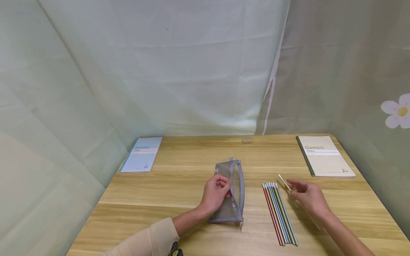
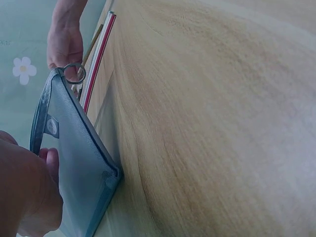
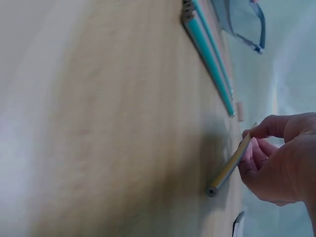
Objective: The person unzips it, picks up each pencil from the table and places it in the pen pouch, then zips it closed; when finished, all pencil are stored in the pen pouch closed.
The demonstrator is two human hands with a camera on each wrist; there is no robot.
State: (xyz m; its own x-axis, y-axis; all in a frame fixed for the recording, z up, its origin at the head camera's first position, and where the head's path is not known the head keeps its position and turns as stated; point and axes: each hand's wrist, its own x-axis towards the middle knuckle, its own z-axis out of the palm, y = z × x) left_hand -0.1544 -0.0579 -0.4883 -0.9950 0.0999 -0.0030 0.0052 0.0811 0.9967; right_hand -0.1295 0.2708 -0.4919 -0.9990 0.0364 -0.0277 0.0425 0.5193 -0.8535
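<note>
A grey zip pencil pouch lies on the table with its opening parted on the right side. My left hand pinches the near lip of that opening between thumb and fingers. Small pale tips show through the mesh at the pouch's upper left. Right of the pouch, several pencils in red, gold, blue and green lie side by side, eraser ends away from me. Just beyond them my right hand pinches one gold pencil, held tilted above the tabletop in the right wrist view.
A blue notebook lies at the table's far left and a cream notebook at the far right. A small light-brown block sits near the back edge. Pale curtains hang behind and beside the table.
</note>
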